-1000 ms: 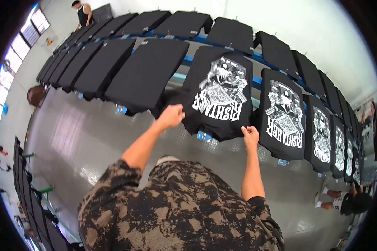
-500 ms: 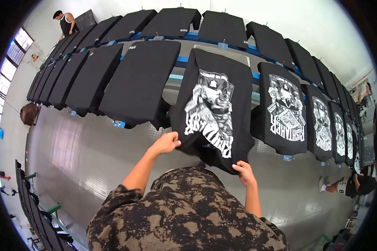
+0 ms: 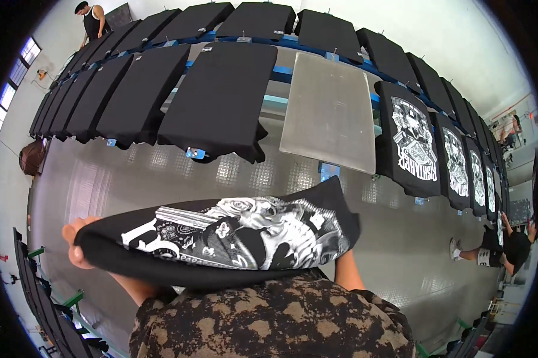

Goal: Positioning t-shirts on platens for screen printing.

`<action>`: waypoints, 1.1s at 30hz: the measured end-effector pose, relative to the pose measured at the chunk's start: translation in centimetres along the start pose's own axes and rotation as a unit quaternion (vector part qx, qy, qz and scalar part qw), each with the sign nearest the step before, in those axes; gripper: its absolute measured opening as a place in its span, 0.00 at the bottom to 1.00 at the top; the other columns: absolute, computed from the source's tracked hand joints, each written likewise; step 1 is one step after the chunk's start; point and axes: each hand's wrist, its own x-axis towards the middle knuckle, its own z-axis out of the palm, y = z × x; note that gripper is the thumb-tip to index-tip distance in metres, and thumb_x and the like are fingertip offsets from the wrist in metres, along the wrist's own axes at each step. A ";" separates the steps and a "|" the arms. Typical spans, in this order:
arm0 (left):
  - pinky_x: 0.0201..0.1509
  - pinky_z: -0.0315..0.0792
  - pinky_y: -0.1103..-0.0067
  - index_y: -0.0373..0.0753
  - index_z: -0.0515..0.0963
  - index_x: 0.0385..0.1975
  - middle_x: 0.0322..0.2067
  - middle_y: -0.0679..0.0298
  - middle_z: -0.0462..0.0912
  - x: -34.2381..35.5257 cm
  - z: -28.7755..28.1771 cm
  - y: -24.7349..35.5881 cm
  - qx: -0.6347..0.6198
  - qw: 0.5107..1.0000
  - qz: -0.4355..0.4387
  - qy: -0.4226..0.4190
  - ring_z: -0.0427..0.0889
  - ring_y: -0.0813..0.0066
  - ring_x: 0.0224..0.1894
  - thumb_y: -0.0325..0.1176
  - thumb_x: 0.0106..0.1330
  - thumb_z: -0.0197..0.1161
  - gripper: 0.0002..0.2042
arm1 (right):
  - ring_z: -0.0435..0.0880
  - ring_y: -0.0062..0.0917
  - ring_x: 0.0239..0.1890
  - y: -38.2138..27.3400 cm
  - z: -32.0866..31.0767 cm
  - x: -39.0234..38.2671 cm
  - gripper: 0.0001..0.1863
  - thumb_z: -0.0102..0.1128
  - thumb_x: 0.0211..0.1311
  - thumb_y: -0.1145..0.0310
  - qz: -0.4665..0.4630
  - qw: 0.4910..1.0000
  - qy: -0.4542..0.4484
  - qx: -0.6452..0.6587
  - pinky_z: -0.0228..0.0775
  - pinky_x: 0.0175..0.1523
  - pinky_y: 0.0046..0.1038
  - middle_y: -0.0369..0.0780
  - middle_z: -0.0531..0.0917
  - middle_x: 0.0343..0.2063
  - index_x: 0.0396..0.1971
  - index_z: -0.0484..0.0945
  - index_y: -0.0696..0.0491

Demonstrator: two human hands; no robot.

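Note:
A black T-shirt (image 3: 251, 238) with a large white and grey print hangs stretched sideways in front of my body, off the boards. My left hand (image 3: 78, 241) is closed on its left end, with the fingers curled at the cloth's edge. At the other end my right forearm rises behind the shirt; the cloth covers that hand, so its fingers cannot be made out. Beyond the shirt lies a bare grey flat board (image 3: 328, 113), its surface uncovered.
Black shirts, such as a plain one (image 3: 218, 98), cover boards on both sides of a blue rail. Printed shirts (image 3: 409, 140) lie to the right. One person (image 3: 94, 22) stands far left; another (image 3: 510, 247) bends at the right. A dark rack (image 3: 42, 292) stands lower left.
The printed T-shirt has come off its board toward my body and turned sideways, baring the grey board. My left hand has swung out left; my right hand has gone behind the cloth.

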 end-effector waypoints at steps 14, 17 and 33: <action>0.46 0.72 0.76 0.35 0.69 0.47 0.46 0.57 0.73 -8.9 -1.3 -14.3 0.450 0.727 -0.495 -0.155 0.76 0.69 0.44 0.35 0.52 0.66 0.23 | 0.77 0.31 0.43 -5.2 10.8 -8.6 0.14 0.54 0.55 0.66 -0.382 0.790 -0.040 -0.478 0.65 0.52 0.31 0.42 0.79 0.38 0.39 0.75 0.56; 0.49 0.70 0.75 0.37 0.57 0.58 0.55 0.52 0.62 -7.3 6.5 -17.9 0.353 0.774 -0.452 -0.269 0.74 0.65 0.48 0.39 0.50 0.68 0.36 | 0.77 0.37 0.44 -2.8 18.8 -11.7 0.21 0.56 0.49 0.63 -0.174 0.746 -0.128 -0.630 0.67 0.48 0.33 0.45 0.79 0.41 0.43 0.73 0.56; 0.32 0.73 0.80 0.35 0.77 0.36 0.27 0.62 0.80 -5.2 10.8 -33.5 0.416 0.764 -0.389 -0.303 0.80 0.79 0.26 0.25 0.54 0.61 0.09 | 0.75 0.23 0.42 -7.5 -1.7 -10.1 0.20 0.58 0.52 0.70 -0.063 0.981 -0.017 -0.185 0.68 0.49 0.28 0.38 0.77 0.43 0.46 0.72 0.59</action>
